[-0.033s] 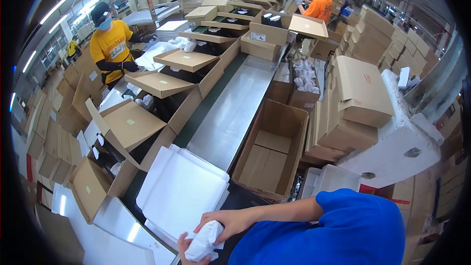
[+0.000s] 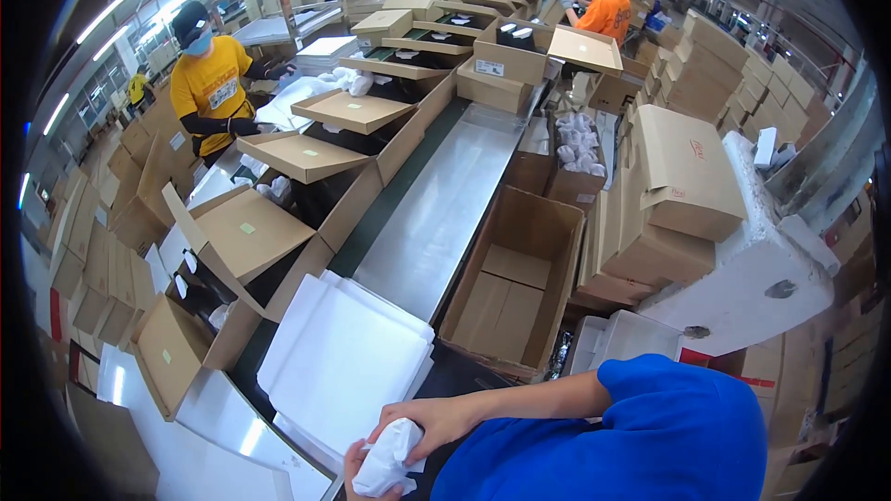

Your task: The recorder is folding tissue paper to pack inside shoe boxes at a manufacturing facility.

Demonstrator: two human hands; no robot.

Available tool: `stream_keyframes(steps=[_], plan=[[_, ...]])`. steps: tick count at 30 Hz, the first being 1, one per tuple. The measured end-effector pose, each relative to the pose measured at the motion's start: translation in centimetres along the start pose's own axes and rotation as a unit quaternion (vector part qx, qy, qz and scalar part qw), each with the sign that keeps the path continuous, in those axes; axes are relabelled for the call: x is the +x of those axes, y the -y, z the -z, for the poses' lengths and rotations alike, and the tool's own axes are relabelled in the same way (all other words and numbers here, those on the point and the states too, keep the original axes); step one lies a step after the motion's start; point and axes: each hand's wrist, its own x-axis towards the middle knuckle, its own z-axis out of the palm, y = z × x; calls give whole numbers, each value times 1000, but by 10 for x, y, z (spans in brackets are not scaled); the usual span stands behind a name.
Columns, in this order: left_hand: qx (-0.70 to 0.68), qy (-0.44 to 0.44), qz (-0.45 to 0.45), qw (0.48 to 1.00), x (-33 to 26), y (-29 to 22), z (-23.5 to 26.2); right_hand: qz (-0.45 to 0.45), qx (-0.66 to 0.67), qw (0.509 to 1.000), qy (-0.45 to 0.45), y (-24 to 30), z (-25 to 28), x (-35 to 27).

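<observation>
At the lower middle of the head view, my right hand (image 2: 434, 422) and my left hand (image 2: 355, 467) are closed round a wad of crumpled white paper (image 2: 388, 460). My right hand presses it from above and the right side; my left fingers grip its left side and are partly cut off by the lower edge. Whether anything is inside the paper cannot be seen. Just beyond my hands lies a stack of flat white paper sheets (image 2: 348, 353), its edges uneven.
A deep brown carton (image 2: 513, 283) stands right of a metal-topped conveyor (image 2: 432, 199). Lidded boxes (image 2: 269, 246) line its left side. Closed cartons (image 2: 687, 176) are piled at the right. One co-worker in yellow (image 2: 212, 83) is at the left, another in orange (image 2: 605, 14) farther off.
My left fingers have shifted slightly up and right against the paper wad, which has turned a little. The co-worker in yellow has moved a hand slightly.
</observation>
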Motion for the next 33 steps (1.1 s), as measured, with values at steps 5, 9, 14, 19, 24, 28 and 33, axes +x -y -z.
stream_keyframes(steps=[5,9,14,19,24,28,33], plan=[[18,43,4,999,-6,-13,-28,9,43,999,9,2,-7,2],[-74,-19,-78,994,-10,6,-36,-37,77,996,30,20,-9,-1],[-36,-27,-66,997,-2,13,-33,-45,41,998,0,24,-14,-9],[-32,-125,-175,976,21,39,-35,-22,32,989,-143,22,-36,-15],[117,-231,-242,935,44,64,-59,9,1,966,-258,4,-61,-6],[20,-158,-211,964,32,34,-40,12,12,999,-28,34,-12,-5],[-51,59,-159,984,9,-1,-38,9,262,956,128,38,12,3]])
